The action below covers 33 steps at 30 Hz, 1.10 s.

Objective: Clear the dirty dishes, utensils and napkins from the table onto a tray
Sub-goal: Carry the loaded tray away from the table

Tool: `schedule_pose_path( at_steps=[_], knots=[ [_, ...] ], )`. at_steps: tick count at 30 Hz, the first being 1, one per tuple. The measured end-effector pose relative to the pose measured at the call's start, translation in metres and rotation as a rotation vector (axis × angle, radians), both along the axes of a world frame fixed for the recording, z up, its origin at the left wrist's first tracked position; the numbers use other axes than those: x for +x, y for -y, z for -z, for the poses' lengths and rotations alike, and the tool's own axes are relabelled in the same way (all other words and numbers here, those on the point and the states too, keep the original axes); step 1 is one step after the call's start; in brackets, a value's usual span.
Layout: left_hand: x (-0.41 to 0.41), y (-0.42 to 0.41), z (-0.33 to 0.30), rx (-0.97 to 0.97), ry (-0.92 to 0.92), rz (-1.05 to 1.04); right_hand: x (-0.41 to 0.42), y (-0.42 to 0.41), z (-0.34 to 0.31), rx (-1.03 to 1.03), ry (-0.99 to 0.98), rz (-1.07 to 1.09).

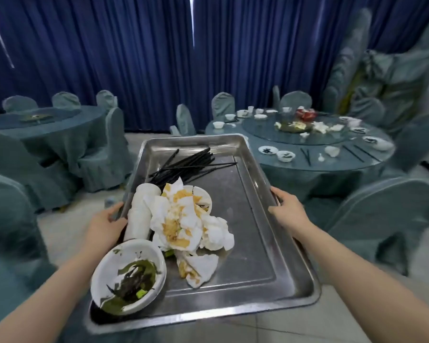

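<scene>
Left grip (107, 220) at nine o'clock and right grip (286, 210) at three o'clock each clasp the rectangular steel tray's (270, 243) rim; stained white napkins (183, 219) lie heaped inside.

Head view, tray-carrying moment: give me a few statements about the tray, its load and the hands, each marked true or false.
1. Both hands grip the metal tray by its long edges: left hand, right hand. True.
2. The black chopsticks lie at the near end of the tray. False: they lie at the far end.
3. A dirty bowl with dark green leftovers sits at the tray's near left corner. True.
4. The stained napkins are spread over the tray's right half. False: they are piled left of centre; the right half is bare metal.
5. The round table ahead on the right is already cleared. False: small bowls, spoons and chopsticks are on it.
</scene>
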State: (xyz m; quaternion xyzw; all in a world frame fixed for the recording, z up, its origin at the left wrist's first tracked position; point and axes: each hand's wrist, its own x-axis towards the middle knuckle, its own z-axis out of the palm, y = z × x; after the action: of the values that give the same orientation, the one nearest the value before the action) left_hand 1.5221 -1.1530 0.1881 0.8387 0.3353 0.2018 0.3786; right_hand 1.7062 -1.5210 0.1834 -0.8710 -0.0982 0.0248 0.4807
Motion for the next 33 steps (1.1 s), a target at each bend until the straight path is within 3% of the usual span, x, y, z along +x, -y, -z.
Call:
schedule_pose_path(
  at_steps=[4, 14, 33],
  knots=[
    [0.107, 0.060, 0.002, -0.003, 0.042, 0.124, 0.055, 0.086, -0.007, 0.017, 0.009, 0.151],
    [0.283, 0.199, 0.014, 0.007, 0.074, 0.461, 0.119, 0.254, -0.003, -0.044, 0.016, 0.462],
    [0.519, 0.406, 0.008, 0.008, 0.018, 1.126, 0.094, 0.393, 0.013, -0.035, -0.026, 1.166]
  ],
)
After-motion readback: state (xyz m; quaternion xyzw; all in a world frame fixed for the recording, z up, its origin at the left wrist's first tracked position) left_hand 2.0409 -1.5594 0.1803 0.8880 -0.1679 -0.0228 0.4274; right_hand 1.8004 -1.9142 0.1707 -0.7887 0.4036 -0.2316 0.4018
